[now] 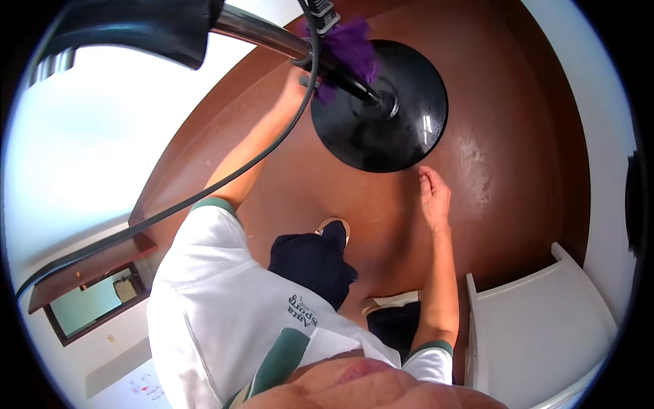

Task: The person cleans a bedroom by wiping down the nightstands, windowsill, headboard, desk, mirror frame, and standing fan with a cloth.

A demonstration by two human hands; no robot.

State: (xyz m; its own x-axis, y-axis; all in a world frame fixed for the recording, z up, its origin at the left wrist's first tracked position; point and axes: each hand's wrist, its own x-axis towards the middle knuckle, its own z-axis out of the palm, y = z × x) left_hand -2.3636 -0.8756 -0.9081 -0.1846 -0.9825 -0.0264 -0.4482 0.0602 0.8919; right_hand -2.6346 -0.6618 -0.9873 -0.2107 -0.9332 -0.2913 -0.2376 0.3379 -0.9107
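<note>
A black stand with a pole [262, 33] and a round glossy base [415, 116] is on the floor in front of me. My left hand [298, 80] reaches behind the pole, mostly hidden by it. A blurred purple cloth [354, 51] bunches around the lower pole beside that hand, which appears closed on it. My right hand [434, 194] hangs just short of the base's near edge, its fingers loosely bent, apart from the base and holding nothing.
A black cable [272, 144] loops from the stand across my left arm. A dark glossy housing [136, 31] fills the upper left. White furniture [538, 327] stands at right on the brown floor [504, 225]. A framed opening or mirror [95, 307] is at lower left.
</note>
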